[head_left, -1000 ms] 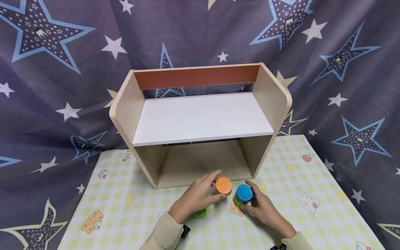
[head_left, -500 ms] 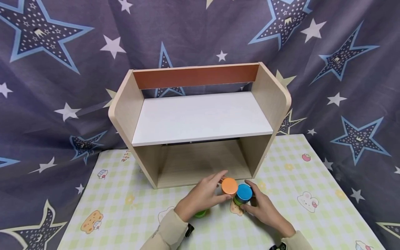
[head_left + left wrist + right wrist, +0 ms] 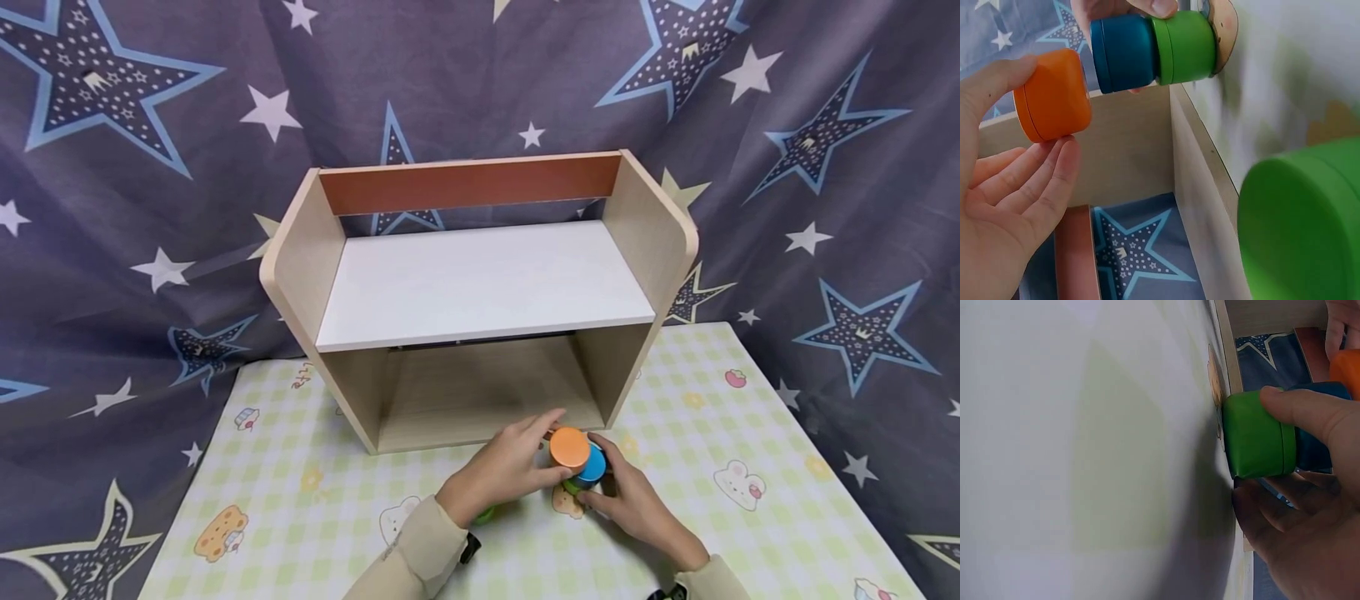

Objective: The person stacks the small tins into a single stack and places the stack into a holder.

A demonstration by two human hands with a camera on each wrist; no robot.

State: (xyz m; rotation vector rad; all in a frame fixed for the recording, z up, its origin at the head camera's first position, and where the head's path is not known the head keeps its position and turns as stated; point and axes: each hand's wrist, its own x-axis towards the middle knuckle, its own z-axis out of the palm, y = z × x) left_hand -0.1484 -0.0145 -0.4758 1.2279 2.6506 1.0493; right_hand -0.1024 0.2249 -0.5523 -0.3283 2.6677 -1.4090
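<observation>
My left hand [image 3: 507,468] pinches a small orange round canister [image 3: 570,448] between thumb and fingers, its seam showing in the left wrist view. The canister is held right at the top of a blue canister [image 3: 1125,53], overlapping it in the head view. That blue one stands upright on a green canister [image 3: 1185,47], which rests on the tablecloth. With thumb and fingers around this stack, my right hand [image 3: 637,507] steadies it; its thumb lies on the green canister in the right wrist view. A second green canister [image 3: 1300,219] stands near my left wrist, mostly hidden in the head view.
Behind the hands stands a wooden shelf unit [image 3: 480,283] with a white upper board and an orange-brown back rail. The checked tablecloth [image 3: 300,517] spreads around it. A dark star-patterned curtain [image 3: 465,83] hangs behind and at both sides.
My left hand has moved to the right with the orange canister, from beside the blue one to over its top. The right hand and the blue-and-green stack have stayed in place.
</observation>
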